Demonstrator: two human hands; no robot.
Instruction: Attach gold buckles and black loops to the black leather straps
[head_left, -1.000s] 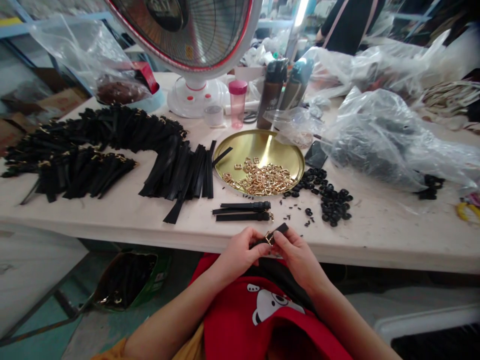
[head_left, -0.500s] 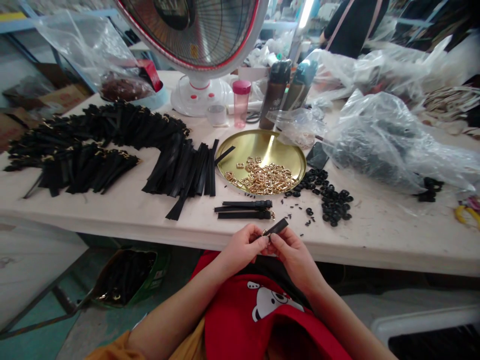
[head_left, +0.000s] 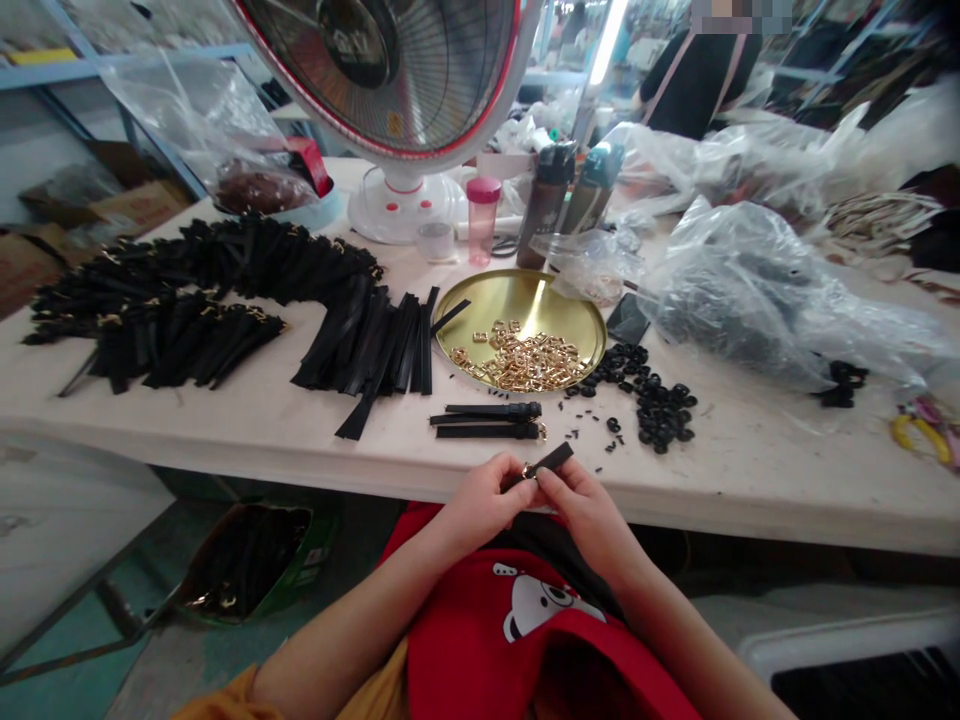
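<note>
Just over the table's front edge, my left hand (head_left: 487, 500) and my right hand (head_left: 577, 495) meet on one black strap (head_left: 553, 458). A gold buckle (head_left: 529, 471) sits on it between my fingertips. The left fingers pinch the buckle end, partly hiding it; the right thumb and fingers grip the strap below its free end, which points up to the right. Beyond my hands lie several buckled straps (head_left: 484, 432) side by side. Behind them a gold tray (head_left: 480, 290) holds a heap of gold buckles (head_left: 544, 362). Black loops (head_left: 664, 412) are piled right of it.
Flat black straps (head_left: 375, 345) and bundles of buckled straps (head_left: 187, 340) cover the table's left. A fan (head_left: 405, 200), a pink cup (head_left: 483, 222) and dark bottles (head_left: 545, 205) stand behind. Plastic bags (head_left: 757, 280) and yellow-handled pliers (head_left: 919, 437) are at right. A person (head_left: 697, 80) stands far back.
Along the strap, the buckle has turned and shifted left toward my left fingertips, and more of the strap's free end shows. Both hands keep their hold; the camera view has shifted slightly.
</note>
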